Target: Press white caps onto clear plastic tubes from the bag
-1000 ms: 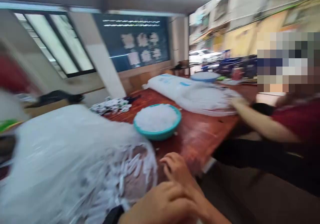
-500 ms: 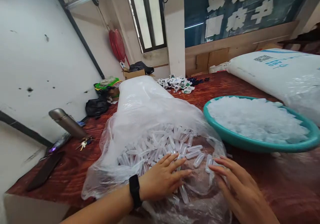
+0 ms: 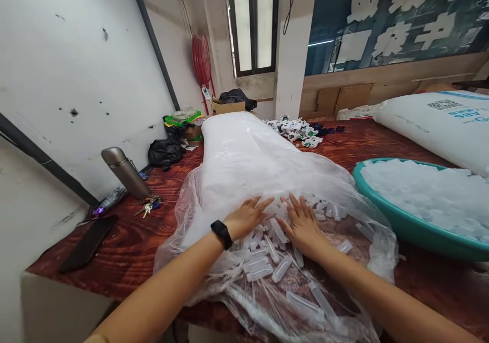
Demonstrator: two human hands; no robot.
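Observation:
A large clear plastic bag [image 3: 244, 159] full of small clear plastic tubes [image 3: 267, 261] lies on the red-brown wooden table [image 3: 153, 220], its open mouth toward me. My left hand [image 3: 246, 216], with a black watch on the wrist, rests flat on the tubes inside the mouth, fingers spread. Beside it, my right hand [image 3: 303, 225] also lies flat on the pile, fingers apart. Neither hand grips anything. Several tubes lie loose on the spread plastic in front of my hands.
A teal basin [image 3: 385, 214] heaped with clear pieces stands at the right. Behind it lies a white sack [image 3: 439, 119]. At the left are a metal flask [image 3: 124, 172], keys [image 3: 148, 206] and a dark phone [image 3: 88, 242]. Small packets [image 3: 296, 129] lie at the back.
The view swung left from another person at the table's right and steadied over the bag. Both my hands moved forward, deeper into the bag's mouth, onto the tube pile.

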